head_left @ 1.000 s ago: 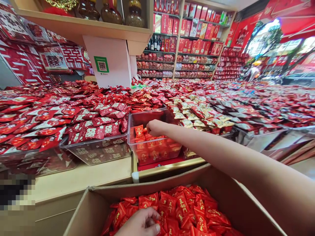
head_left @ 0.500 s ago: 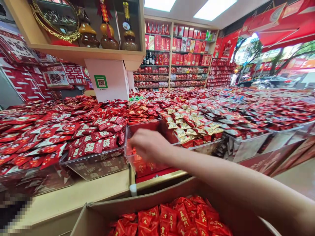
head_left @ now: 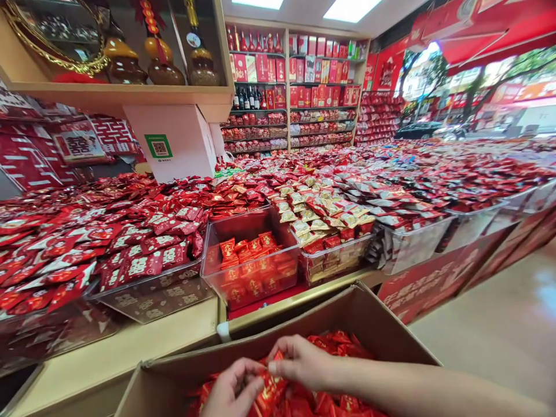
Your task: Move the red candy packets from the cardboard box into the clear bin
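Right hand (head_left: 306,365): thumb and fingers pinched on the upper end of a red packet (head_left: 271,392), low inside the box; its forearm reaches in across the box's right side.
Left hand (head_left: 232,391): fingers curled, fingertips just beside the right thumb and at the same packet; whether it grips or only touches cannot be told.
Cardboard box (head_left: 382,324): nearest the person, flaps aside, with loose red packets (head_left: 336,344) heaped in it, partly hidden by both hands.
Box's far wall: stands between the hands and the counter, with a gold strip (head_left: 324,288) along the counter's edge behind it.
Clear bin (head_left: 238,226): just beyond that strip, partly filled with similar red packets (head_left: 249,249), its bare back wall rising above them.
Left of the bin: maroon packets (head_left: 160,255) piled over the rim of a second tub, close beside it.
Right of the bin: cream-and-gold packets (head_left: 336,211) heaped in another tub.
Cream ledge (head_left: 130,341): runs left of the box, below the tubs.
White pillar (head_left: 180,150): rises behind the left heaps, bearing a green code sign (head_left: 158,147), under a cabinet of gourd-shaped bottles (head_left: 165,66).
Back shelves (head_left: 287,87): red boxes, bottles and packets in rows.
Street side: a red awning (head_left: 504,35) above, a dark car (head_left: 417,130) outside.
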{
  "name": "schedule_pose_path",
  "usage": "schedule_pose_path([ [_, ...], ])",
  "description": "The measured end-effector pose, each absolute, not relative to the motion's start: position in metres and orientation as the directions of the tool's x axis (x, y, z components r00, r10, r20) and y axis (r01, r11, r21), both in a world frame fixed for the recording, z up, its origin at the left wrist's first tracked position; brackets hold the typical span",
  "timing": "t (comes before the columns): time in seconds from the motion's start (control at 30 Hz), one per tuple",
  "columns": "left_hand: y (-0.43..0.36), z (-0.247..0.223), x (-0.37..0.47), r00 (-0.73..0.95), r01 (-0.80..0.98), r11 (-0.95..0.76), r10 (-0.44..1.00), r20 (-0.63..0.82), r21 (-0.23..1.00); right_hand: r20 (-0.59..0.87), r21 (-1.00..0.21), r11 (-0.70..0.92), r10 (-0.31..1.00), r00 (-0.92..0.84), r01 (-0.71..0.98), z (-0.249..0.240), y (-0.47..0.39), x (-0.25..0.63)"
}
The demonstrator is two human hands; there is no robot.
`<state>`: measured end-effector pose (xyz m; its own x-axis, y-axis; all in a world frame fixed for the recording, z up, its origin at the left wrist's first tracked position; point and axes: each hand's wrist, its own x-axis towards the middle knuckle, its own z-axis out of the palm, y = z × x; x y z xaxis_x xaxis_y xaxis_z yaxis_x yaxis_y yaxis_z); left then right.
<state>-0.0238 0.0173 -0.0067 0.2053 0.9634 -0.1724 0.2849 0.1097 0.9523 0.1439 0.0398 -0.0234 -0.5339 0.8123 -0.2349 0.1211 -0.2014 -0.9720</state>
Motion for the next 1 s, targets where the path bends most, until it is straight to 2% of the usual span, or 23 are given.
schedule_pose_path([
  [0.07, 0.019, 0.006, -0.024, 0.068, 0.143, 0.142, 0.986, -0.153, 0.979, -0.221, -0.96, -0.278, 0.835, -0.504, -0.039, -0.003, 0.043, 0.143],
  [0.2, 0.016, 0.027, -0.022, 0.011, -0.061, 0.161, 0.987, -0.161, 0.985, -0.167, -0.935, -0.297, 0.85, -0.5, -0.193, 0.015, 0.043, 0.142],
  [0.27, 0.014, 0.031, -0.021, 0.014, -0.155, 0.189, 0.982, -0.189, 0.97, -0.13, -0.94, -0.256, 0.88, -0.457, -0.225, 0.015, 0.042, 0.141],
  [0.33, 0.012, 0.032, -0.021, 0.069, -0.181, 0.249, 0.968, -0.241, 0.951, -0.086, -0.954, -0.194, 0.906, -0.416, -0.227, 0.013, 0.041, 0.14],
  [0.43, 0.01, 0.03, -0.021, 0.173, -0.045, 0.323, 0.934, -0.312, 0.945, -0.048, -0.971, -0.135, 0.919, -0.392, -0.198, 0.009, 0.041, 0.142],
  [0.5, 0.01, 0.026, -0.023, 0.182, 0.005, 0.336, 0.926, -0.331, 0.942, -0.076, -0.964, -0.176, 0.901, -0.428, -0.198, 0.009, 0.042, 0.144],
  [0.63, 0.012, 0.02, -0.025, 0.154, -0.076, 0.36, 0.926, -0.346, 0.93, -0.197, -0.904, -0.363, 0.824, -0.532, -0.227, 0.013, 0.04, 0.147],
  [0.7, 0.012, 0.019, -0.025, 0.144, -0.132, 0.382, 0.92, -0.363, 0.915, -0.222, -0.901, -0.38, 0.82, -0.527, -0.211, 0.012, 0.04, 0.146],
  [0.8, 0.011, 0.021, -0.024, 0.125, -0.218, 0.401, 0.916, -0.382, 0.89, -0.247, -0.933, -0.347, 0.809, -0.534, -0.094, 0.009, 0.037, 0.144],
  [0.87, 0.01, 0.023, -0.023, 0.121, -0.276, 0.408, 0.913, -0.389, 0.87, -0.231, -0.965, -0.262, 0.815, -0.532, 0.017, 0.008, 0.034, 0.143],
  [0.9, 0.01, 0.023, -0.022, 0.121, -0.298, 0.417, 0.909, -0.399, 0.859, -0.178, -0.983, -0.169, 0.836, -0.519, 0.066, 0.01, 0.032, 0.143],
  [0.97, 0.009, 0.024, -0.022, 0.134, -0.33, 0.455, 0.89, -0.436, 0.827, 0.039, -0.977, 0.142, 0.851, -0.524, 0.159, 0.017, 0.028, 0.146],
  [1.0, 0.009, 0.024, -0.021, 0.146, -0.345, 0.473, 0.88, -0.451, 0.811, 0.171, -0.916, 0.34, 0.812, -0.558, 0.214, 0.021, 0.026, 0.147],
])
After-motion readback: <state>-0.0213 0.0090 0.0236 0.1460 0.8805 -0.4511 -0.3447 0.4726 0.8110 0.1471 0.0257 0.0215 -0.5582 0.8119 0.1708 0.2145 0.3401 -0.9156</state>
